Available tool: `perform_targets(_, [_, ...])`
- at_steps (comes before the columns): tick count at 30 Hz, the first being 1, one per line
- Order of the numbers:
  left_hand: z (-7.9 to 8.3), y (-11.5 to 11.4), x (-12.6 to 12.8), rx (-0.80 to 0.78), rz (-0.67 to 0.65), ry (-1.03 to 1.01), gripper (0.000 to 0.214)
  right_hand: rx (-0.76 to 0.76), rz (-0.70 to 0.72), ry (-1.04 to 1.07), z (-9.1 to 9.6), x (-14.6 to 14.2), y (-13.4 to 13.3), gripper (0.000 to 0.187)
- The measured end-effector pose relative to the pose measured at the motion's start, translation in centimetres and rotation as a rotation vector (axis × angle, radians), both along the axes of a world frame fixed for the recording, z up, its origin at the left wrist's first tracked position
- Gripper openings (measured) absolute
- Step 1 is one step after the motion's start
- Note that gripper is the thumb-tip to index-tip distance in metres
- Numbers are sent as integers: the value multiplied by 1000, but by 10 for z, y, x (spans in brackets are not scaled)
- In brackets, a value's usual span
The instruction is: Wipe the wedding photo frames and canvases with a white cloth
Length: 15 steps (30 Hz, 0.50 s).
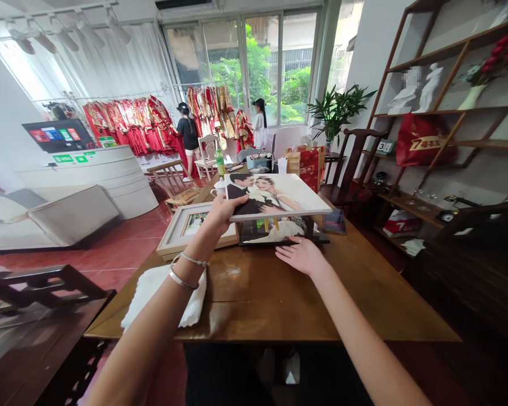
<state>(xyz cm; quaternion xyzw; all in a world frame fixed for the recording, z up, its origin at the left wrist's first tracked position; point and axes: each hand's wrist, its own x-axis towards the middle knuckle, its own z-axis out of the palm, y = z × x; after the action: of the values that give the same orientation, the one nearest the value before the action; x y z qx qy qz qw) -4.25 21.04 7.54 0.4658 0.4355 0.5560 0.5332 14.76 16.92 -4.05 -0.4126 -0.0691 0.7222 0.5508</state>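
Observation:
A thick photo panel (pixel 300 197) printed with a couple is held up over the table by its left edge in my left hand (pixel 225 213), thumb on top. Below it lies a second, dark-edged photo panel (pixel 290 230), partly covered by the raised one. My right hand (pixel 302 255) is palm up with fingers stretched out, close to the lower panel's front edge; whether it touches is hard to tell. To the left, a pale wooden picture frame (pixel 168 241) rests on the table, partly behind my left forearm. A white cloth (pixel 146 290) lies nearer to me, under that forearm.
The wooden table (pixel 364 293) carries a white cup (pixel 218 192), a green bottle (pixel 220 160), a blue box (pixel 256 162) and a red paper bag (pixel 307 163) farther back. Dark chairs (pixel 355 163) and shelves (pixel 444 113) stand right. Two people are by the garment racks.

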Motion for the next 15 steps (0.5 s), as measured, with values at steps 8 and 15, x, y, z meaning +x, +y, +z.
perform_targets(8, [-35,4,13,-86,-111,76,20,364,-57,-132,20,97,-19,41])
perform_targets(15, [-74,22,28,-162,-174,326,27,502,-74,-678,7,107,23,22])
